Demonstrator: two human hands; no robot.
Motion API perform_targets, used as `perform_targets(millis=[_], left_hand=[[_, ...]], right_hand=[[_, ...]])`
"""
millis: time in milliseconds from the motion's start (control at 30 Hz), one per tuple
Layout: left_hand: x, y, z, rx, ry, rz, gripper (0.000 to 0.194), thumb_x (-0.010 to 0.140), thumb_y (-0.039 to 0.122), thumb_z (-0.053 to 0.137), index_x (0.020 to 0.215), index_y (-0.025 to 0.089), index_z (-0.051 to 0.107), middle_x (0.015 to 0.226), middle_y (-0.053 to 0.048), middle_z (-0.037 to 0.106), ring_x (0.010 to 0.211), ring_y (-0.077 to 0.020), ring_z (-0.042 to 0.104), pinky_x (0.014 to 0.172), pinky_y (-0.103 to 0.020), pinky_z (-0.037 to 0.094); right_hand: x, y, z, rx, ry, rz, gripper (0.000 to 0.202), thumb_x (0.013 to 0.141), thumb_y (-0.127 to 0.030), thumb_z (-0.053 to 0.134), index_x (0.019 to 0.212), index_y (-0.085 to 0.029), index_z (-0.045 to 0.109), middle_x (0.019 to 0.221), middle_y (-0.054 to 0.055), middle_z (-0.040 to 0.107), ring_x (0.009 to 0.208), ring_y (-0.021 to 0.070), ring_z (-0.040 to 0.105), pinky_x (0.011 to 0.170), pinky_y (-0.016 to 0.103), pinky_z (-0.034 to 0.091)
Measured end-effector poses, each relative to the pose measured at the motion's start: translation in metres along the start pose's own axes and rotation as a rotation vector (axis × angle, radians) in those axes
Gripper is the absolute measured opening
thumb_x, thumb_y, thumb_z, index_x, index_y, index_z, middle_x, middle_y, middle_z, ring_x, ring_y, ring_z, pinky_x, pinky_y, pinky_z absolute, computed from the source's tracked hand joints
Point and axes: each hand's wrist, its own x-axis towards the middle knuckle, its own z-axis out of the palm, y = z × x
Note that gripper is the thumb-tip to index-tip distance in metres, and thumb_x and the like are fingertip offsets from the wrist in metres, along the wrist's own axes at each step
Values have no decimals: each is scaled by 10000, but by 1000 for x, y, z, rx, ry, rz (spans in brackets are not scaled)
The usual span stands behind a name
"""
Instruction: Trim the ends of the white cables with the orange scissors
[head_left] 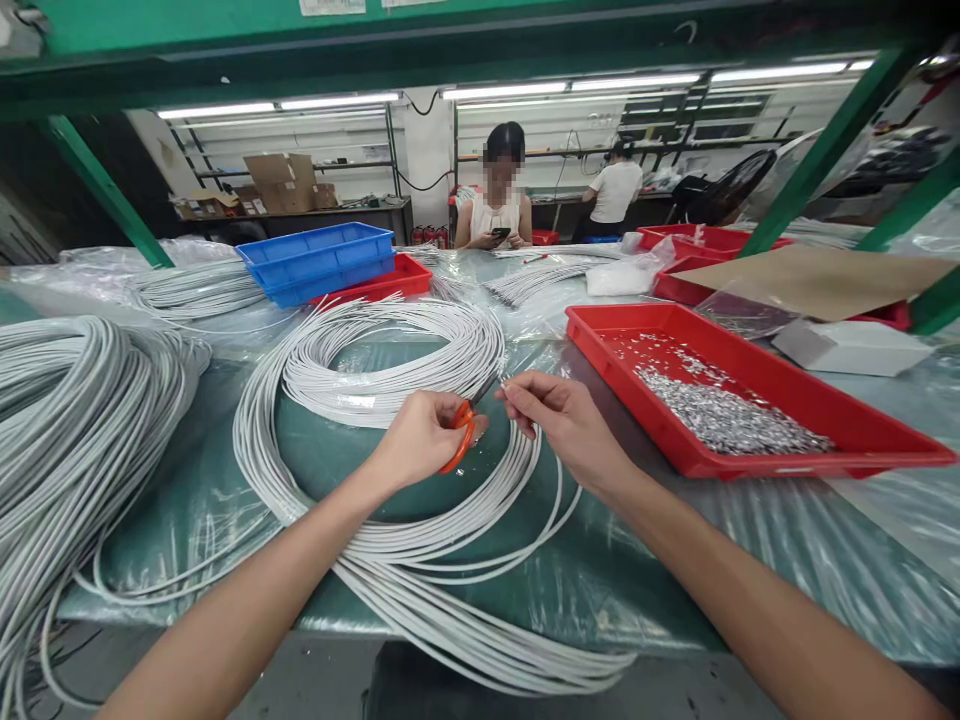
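My left hand (420,437) grips orange-handled scissors (463,433), their dark blades pointing up and right toward my right hand. My right hand (561,418) pinches the end of a white cable between thumb and forefinger, right at the scissor tips. Both hands hover over a large coil of white cable (390,370) lying on the green, plastic-covered table (615,580). The coil's lower loops hang over the table's front edge.
A red tray (847,425) holding several small metal pieces sits at right. Blue (319,258) and red bins stand at the back, with cardboard and a white box at far right. Another big cable bundle (67,420) lies left. A seated person (496,200) faces me across the table.
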Motion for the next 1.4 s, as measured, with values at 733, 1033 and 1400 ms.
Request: perform_targets(millis=[733, 1033, 1400], left_hand=[[-2, -1, 1, -12, -96, -36, 265, 774, 364, 666, 659, 136, 597, 612, -15, 619, 499, -96, 520, 446, -193, 355], [-4, 10, -1, -77, -182, -70, 321, 776, 388, 684, 608, 130, 592, 570, -11, 625, 436, -76, 520, 414, -176, 354], [-3, 7, 0, -68, -143, -88, 339, 777, 407, 684, 596, 133, 600, 569, -12, 634, 413, -75, 530, 408, -177, 357]], right_hand=[[-1, -2, -4, -174, 6, -154, 259, 817, -406, 678, 751, -155, 677, 614, -18, 512, 528, 92, 375, 481, 258, 290], [0, -10, -10, -81, -168, -90, 261, 824, -396, 671, 737, -150, 681, 561, -36, 459, 484, 76, 328, 446, 251, 245], [0, -6, -8, -206, -58, -173, 195, 835, -338, 658, 760, -158, 663, 634, 1, 581, 594, 123, 512, 548, 261, 390]])
